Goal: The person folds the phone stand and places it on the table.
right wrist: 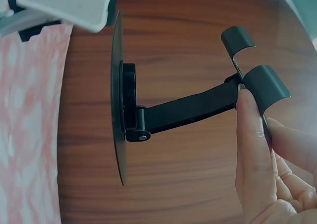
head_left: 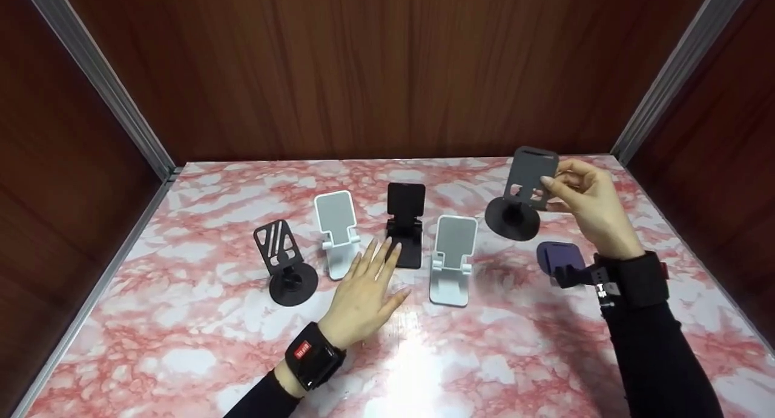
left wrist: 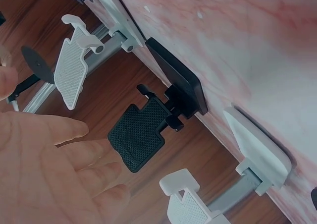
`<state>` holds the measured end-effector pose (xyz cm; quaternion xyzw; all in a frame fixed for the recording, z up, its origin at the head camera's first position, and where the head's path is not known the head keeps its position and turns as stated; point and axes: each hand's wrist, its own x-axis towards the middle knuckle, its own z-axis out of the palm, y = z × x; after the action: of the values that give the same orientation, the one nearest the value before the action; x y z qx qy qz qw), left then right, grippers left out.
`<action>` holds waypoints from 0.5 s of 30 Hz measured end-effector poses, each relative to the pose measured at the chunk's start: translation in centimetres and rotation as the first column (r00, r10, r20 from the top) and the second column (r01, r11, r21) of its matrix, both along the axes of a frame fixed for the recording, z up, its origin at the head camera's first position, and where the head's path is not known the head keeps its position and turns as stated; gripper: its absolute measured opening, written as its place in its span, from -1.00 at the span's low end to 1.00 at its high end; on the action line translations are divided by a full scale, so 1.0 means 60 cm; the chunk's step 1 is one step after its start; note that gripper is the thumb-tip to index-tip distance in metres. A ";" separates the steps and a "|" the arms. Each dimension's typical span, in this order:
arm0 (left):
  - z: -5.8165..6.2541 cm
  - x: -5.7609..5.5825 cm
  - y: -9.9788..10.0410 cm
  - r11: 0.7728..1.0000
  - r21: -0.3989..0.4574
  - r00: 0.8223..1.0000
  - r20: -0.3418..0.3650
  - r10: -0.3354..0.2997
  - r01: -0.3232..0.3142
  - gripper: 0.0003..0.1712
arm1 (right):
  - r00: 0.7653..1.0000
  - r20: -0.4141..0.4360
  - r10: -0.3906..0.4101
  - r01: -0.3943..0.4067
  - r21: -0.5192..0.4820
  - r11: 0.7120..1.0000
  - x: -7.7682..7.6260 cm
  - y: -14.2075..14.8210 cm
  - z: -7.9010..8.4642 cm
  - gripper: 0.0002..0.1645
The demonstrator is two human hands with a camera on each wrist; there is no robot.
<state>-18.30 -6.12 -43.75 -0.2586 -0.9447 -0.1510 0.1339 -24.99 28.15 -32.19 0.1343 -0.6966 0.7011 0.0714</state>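
Observation:
My right hand (head_left: 590,203) pinches the plate edge of a dark phone stand with a round base (head_left: 531,172) between thumb and fingers. In the right wrist view, that stand (right wrist: 193,107) is up off the table, its disc base and hinged arm showing. Palm down, my left hand (head_left: 366,291) has its fingers spread and holds nothing. Its fingertips come close to a black folding phone stand (head_left: 405,200) and a white phone stand (head_left: 336,215); the head view does not settle whether they touch. A second white phone stand (head_left: 455,242) stands right of the left hand.
Another dark round-based stand with a slotted plate (head_left: 293,285) stands at the left. A purple stand (head_left: 562,257) sits at the right, partly behind the right wrist strap. Wood-grain panels (head_left: 387,72) close off the back and sides of the marbled table (head_left: 212,357).

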 end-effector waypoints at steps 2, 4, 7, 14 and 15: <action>0.002 -0.001 -0.001 1.000 0.015 1.000 0.003 -0.008 0.008 -0.20 | 1.000 -0.010 0.016 -0.016 0.013 1.000 0.004 -0.008 0.004 -0.87; 0.005 -0.001 -0.002 1.000 0.026 1.000 0.004 -0.014 0.014 -0.21 | 0.999 -0.017 0.035 -0.034 0.023 0.999 0.007 -0.016 0.005 -0.88; 0.008 -0.002 -0.003 1.000 0.028 1.000 0.021 -0.013 0.012 -0.20 | 0.998 -0.020 0.059 -0.058 0.036 0.998 0.011 -0.027 0.006 -0.88; 0.008 -0.004 -0.006 0.999 0.035 0.998 0.069 -0.003 0.001 -0.20 | 0.999 -0.018 0.029 -0.028 0.086 0.996 0.022 -0.053 0.005 -0.81; 0.007 -0.004 -0.006 0.999 0.038 0.997 0.073 -0.004 0.001 -0.20 | 0.999 -0.017 0.032 -0.030 0.096 0.995 0.024 -0.057 0.005 -0.80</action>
<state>-18.52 -6.49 -43.31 -0.2516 -0.9455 -0.1785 0.1040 -23.58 24.71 -31.89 0.1548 -0.7264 0.6669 0.0605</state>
